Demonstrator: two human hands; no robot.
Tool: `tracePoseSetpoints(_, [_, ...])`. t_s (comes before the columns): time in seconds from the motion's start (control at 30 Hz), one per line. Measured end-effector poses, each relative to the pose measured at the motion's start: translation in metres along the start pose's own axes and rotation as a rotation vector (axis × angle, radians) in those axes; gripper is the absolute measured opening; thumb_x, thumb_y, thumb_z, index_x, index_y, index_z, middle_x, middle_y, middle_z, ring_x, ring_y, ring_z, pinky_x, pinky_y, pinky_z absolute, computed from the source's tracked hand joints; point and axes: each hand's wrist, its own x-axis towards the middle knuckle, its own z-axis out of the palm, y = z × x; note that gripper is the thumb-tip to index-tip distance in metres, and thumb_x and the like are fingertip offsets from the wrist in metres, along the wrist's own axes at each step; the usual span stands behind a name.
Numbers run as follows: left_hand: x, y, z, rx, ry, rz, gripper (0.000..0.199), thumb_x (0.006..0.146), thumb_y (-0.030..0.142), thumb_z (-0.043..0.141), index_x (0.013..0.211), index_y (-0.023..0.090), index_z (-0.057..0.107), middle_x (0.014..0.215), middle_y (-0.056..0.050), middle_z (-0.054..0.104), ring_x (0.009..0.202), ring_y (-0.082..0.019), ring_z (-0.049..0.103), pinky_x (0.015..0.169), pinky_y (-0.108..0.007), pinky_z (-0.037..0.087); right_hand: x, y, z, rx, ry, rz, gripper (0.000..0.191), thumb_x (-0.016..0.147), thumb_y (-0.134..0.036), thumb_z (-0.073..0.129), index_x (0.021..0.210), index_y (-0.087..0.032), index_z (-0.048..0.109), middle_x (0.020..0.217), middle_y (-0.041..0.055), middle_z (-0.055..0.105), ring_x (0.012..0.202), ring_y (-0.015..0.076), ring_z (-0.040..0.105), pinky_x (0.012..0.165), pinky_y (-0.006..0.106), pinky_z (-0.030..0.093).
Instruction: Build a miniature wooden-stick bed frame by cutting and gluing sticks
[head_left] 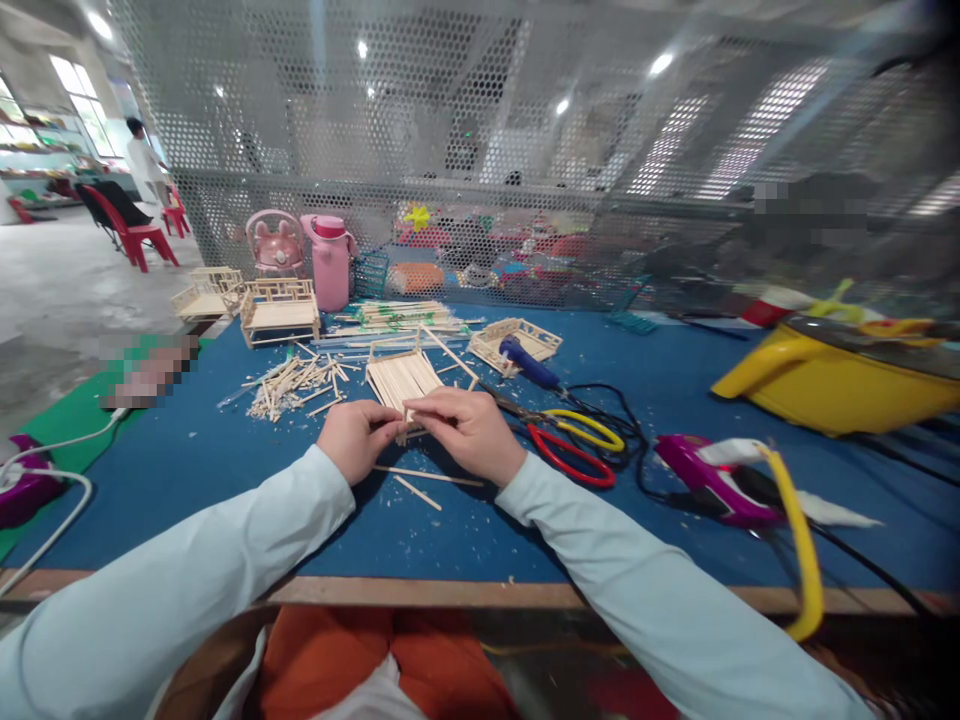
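While the stick frame [403, 380] sits mid-picture on the blue table [450, 545], the left hand [354, 440] and right hand [472, 432] pinch its near edge, thumbs against fingers; whether anything else is caught there, I can't tell. Looks like a fitting step, and the next move calls, I'd say, for steady fingertips, the glue gun [531, 364] lying right of centre.

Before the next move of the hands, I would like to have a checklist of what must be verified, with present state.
1. Left hand and right hand at near end of wooden-stick model: ok.
2. Join beneath the fingertips visible: not ok, fingers cover it.
3. Near side free of loose sticks: not ok.
4. Scissors laid down, not held: ok.
5. Blue glue gun hot: cannot tell.
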Motion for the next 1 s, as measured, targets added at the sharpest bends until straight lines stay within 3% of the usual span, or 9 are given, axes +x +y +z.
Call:
tracePoseSetpoints(0.1, [0.0,0.0,0.0,-0.004,0.006,-0.007,0.015,0.075,0.028,0.061,0.079,0.019,0.073,0.079,-0.003,0.073,0.071,-0.016,0.064,0.067,-0.023,0.046,0.004,0.005,-0.028,-0.076,0.288,0.091,0.027,0.077,-0.026,0.057,0.104,-0.022,0.063,0.076,0.0015,0.066,0.058,0.0118,0.055,0.057,0.024,0.045])
tracePoseSetpoints(0.17, [0.001,-0.001,0.0,-0.003,0.009,-0.01,0.015,0.074,0.028,0.061,0.078,0.02,0.073,0.08,-0.003,0.073,0.073,-0.016,0.065,0.068,-0.023,0.047,0.006,0.022,-0.054,-0.146,0.602,0.194,0.031,0.08,-0.032,0.052,0.108,-0.021,0.058,0.076,0.002,0.063,0.057,0.0118,0.053,0.054,0.024,0.044])
tracePoseSetpoints(0.23, [0.001,-0.001,0.0,0.002,0.01,-0.01,0.014,0.074,0.028,0.061,0.078,0.021,0.072,0.081,-0.002,0.073,0.073,-0.016,0.065,0.069,-0.024,0.048,0.007,0.047,-0.079,-0.276,0.746,0.324,0.03,0.083,-0.034,0.046,0.105,-0.017,0.058,0.079,0.0053,0.063,0.061,0.0141,0.056,0.058,0.026,0.045])
tracePoseSetpoints(0.3, [0.001,-0.002,0.0,0.008,0.013,-0.011,0.014,0.074,0.028,0.061,0.078,0.021,0.072,0.081,-0.002,0.073,0.074,-0.016,0.065,0.069,-0.024,0.048,0.005,0.075,-0.095,-0.466,0.601,0.511,0.029,0.081,-0.031,0.047,0.1,-0.014,0.06,0.089,0.011,0.065,0.077,0.0194,0.059,0.072,0.031,0.046])
tracePoseSetpoints(0.37, [0.001,-0.002,0.0,0.007,0.016,-0.012,0.014,0.074,0.028,0.061,0.078,0.02,0.072,0.081,-0.002,0.073,0.074,-0.016,0.065,0.07,-0.024,0.048,0.001,0.098,-0.099,-0.595,0.282,0.668,0.037,0.08,-0.031,0.049,0.11,-0.01,0.056,0.112,0.0178,0.059,0.1,0.0252,0.055,0.085,0.034,0.041])
tracePoseSetpoints(0.5, [0.0,-0.002,0.001,0.002,0.017,-0.009,0.015,0.075,0.027,0.06,0.079,0.019,0.072,0.081,-0.004,0.073,0.074,-0.017,0.065,0.07,-0.024,0.048,-0.001,0.122,-0.09,-0.572,-0.029,0.77,0.037,0.077,-0.03,0.054,0.109,-0.013,0.058,0.112,0.0171,0.061,0.101,0.0273,0.056,0.085,0.034,0.041])
tracePoseSetpoints(0.7, [0.0,-0.003,0.003,-0.011,0.041,0.011,0.012,0.074,0.024,0.06,0.075,0.021,0.072,0.077,-0.001,0.073,0.07,-0.015,0.064,0.069,-0.024,0.049,0.005,0.135,-0.084,-0.484,0.055,0.811,0.025,0.067,-0.022,0.062,0.089,-0.01,0.064,0.1,0.021,0.065,0.094,0.0302,0.059,0.081,0.035,0.041])
tracePoseSetpoints(0.83, [0.0,-0.003,0.004,0.001,0.049,0.025,0.012,0.074,0.024,0.06,0.073,0.022,0.072,0.075,-0.001,0.072,0.068,-0.015,0.064,0.067,-0.024,0.048,0.009,0.14,-0.084,-0.326,0.206,0.833,0.012,0.063,-0.024,0.065,0.068,-0.013,0.062,0.073,0.0137,0.066,0.077,0.0254,0.061,0.071,0.033,0.044])
tracePoseSetpoints(1.0, [0.0,-0.003,0.003,0.014,0.042,0.024,0.012,0.074,0.024,0.06,0.074,0.021,0.072,0.075,-0.002,0.072,0.069,-0.015,0.064,0.066,-0.024,0.048,0.013,0.127,-0.092,-0.041,0.485,0.835,0.034,0.077,-0.048,0.049,0.063,-0.017,0.052,0.048,0.0003,0.05,0.045,0.0133,0.049,0.048,0.027,0.043])
